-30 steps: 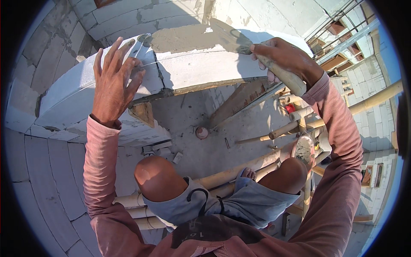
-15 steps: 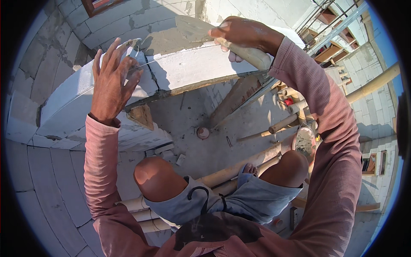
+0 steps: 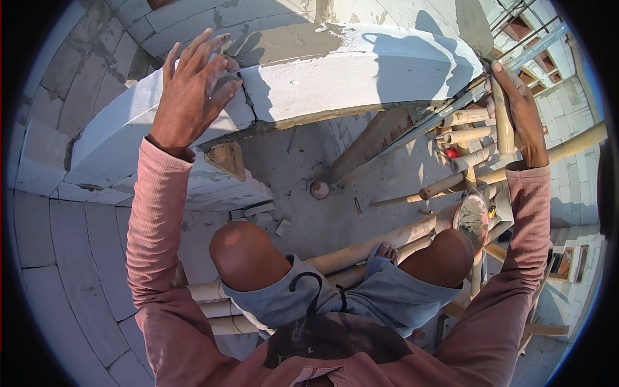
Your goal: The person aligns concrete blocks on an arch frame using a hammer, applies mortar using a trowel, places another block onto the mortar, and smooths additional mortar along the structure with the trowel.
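My left hand [image 3: 193, 93] is over the left part of a white block wall [image 3: 309, 93], its fingers apart and slightly bent; a thin, pale line shows by its fingertips. Grey wet mortar [image 3: 290, 46] is spread on the wall's top, right of that hand. At the wall's right end, my right hand [image 3: 522, 113] is wrapped round the wooden handle [image 3: 501, 119] of a trowel. Its flat grey blade [image 3: 474, 26] points away from me, over the end of the wall. The fingers' undersides on the handle are partly hidden.
A bucket of mortar [image 3: 472, 216] stands beside my right knee. Bamboo poles [image 3: 374, 248] run beneath my legs, with more poles [image 3: 467, 135] stacked at the right. Far below is a grey floor [image 3: 303, 213] with a small round container [image 3: 319, 189]. Block walls [image 3: 84, 258] rise at the left.
My right hand has swung right with the trowel, from above the mortar to the wall's right end, turning the blade away from me. My left hand has shifted slightly; the whole view has shifted too.
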`<move>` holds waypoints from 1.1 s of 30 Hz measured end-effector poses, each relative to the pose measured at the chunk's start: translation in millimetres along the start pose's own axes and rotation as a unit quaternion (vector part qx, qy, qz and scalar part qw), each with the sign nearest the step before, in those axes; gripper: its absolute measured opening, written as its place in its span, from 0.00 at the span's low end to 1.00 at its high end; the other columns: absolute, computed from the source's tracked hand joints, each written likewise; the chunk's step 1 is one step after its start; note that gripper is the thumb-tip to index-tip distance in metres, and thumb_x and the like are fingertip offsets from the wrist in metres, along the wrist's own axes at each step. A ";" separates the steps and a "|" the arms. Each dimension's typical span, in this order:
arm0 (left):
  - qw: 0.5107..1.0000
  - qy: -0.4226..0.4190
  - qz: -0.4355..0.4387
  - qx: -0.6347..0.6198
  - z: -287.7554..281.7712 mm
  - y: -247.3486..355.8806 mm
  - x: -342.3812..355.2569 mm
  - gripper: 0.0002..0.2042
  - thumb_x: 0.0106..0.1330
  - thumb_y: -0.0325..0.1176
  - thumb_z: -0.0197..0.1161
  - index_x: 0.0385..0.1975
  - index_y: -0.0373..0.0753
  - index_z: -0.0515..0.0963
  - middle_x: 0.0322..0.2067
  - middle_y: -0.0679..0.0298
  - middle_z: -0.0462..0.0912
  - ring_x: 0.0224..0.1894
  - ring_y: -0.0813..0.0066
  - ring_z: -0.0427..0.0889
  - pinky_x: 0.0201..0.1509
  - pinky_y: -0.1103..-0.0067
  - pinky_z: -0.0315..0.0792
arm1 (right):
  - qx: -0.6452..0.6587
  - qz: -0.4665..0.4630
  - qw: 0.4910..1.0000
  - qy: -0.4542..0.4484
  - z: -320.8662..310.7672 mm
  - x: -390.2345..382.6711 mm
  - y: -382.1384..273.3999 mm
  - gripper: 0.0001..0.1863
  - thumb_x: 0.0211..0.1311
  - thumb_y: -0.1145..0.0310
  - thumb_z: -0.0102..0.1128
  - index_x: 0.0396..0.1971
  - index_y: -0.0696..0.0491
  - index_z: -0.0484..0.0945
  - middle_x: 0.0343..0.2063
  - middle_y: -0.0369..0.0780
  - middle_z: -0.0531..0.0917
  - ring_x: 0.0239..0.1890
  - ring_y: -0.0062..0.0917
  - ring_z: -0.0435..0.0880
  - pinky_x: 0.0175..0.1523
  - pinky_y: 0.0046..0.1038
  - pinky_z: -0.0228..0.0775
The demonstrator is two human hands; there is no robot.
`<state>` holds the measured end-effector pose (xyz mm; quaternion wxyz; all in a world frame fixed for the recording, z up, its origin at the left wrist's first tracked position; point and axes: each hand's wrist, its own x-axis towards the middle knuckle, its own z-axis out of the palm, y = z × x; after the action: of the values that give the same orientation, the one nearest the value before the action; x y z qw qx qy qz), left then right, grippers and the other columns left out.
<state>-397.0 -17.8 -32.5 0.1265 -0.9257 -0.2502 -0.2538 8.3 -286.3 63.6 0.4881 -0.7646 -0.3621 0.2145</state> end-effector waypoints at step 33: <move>0.862 -0.398 0.247 -0.195 19.9 234.6 40.6 0.21 0.58 0.28 0.67 0.53 0.35 0.76 0.52 0.48 0.78 0.55 0.47 0.75 0.64 0.58 0.64 | -0.752 0.069 0.655 0.026 -218.6 -270.4 339.3 0.16 0.61 0.64 0.56 0.50 0.44 0.77 0.39 0.36 0.79 0.48 0.29 0.80 0.54 0.34 0.71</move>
<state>-234.8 -192.1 -52.7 -0.1084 -0.9852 0.0121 0.1326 99.4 -710.5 -155.0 -0.2603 -0.8984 -0.3333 -0.1182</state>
